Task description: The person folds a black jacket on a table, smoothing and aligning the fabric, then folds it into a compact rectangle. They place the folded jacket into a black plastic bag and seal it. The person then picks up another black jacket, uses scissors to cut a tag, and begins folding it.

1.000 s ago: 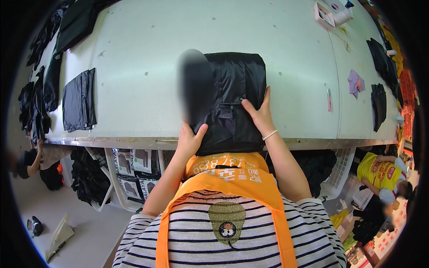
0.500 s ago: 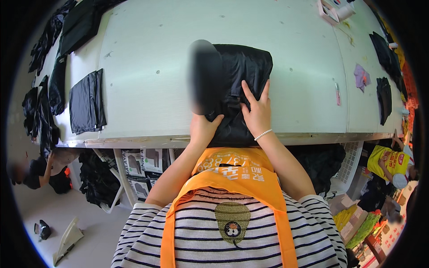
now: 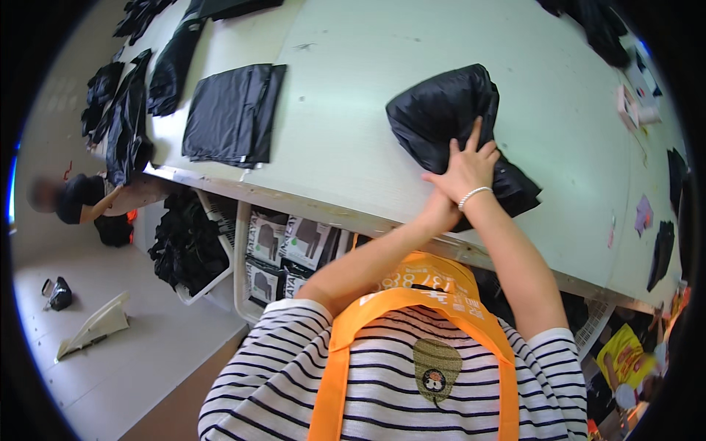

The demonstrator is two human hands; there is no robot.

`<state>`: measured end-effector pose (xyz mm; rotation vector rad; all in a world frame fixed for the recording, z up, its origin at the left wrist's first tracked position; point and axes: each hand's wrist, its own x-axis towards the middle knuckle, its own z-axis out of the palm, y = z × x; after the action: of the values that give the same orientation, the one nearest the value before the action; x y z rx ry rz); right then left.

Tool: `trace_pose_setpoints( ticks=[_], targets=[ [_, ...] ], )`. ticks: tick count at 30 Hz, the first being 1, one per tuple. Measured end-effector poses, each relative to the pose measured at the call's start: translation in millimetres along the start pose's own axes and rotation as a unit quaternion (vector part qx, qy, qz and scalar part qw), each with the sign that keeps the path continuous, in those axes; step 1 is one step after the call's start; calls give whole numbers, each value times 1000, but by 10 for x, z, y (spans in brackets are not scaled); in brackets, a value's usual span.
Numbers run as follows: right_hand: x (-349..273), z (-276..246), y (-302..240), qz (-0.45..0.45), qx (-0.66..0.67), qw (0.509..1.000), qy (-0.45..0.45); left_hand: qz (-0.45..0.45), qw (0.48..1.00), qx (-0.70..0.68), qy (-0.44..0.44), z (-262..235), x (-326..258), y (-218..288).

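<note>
A folded black garment of shiny, thin fabric lies on the pale table in front of me, its lower end spreading toward the near edge. My right hand, with a beaded bracelet at the wrist, rests on top of it, fingers spread and stretched. Just beneath that wrist is my left hand, close to the garment's near side. Its fingers are hidden behind the right hand and the cloth, so their grip does not show.
Folded black garments lie to the left, with more black clothing beyond. Under the table edge stand a white basket of packaged clothing and a bin of black cloth. A person stands far left. A purple cloth lies right.
The view has swung left. The garment now lies bunched and turned at an angle. My left hand has moved under my right wrist, and my right fingers have spread wider.
</note>
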<state>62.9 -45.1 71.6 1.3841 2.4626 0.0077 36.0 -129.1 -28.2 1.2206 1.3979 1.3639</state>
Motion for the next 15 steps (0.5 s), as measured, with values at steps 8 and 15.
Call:
trace_pose_setpoints(
  ticks=[8, 15],
  targets=[
    [48, 223, -251, -33, -32, 997, 63, -149, 965, 186, 108, -1757, -33, 304],
    [48, 187, -380, -33, -25, 997, 58, -134, 741, 614, 235, -4597, -116, -584]
  ],
)
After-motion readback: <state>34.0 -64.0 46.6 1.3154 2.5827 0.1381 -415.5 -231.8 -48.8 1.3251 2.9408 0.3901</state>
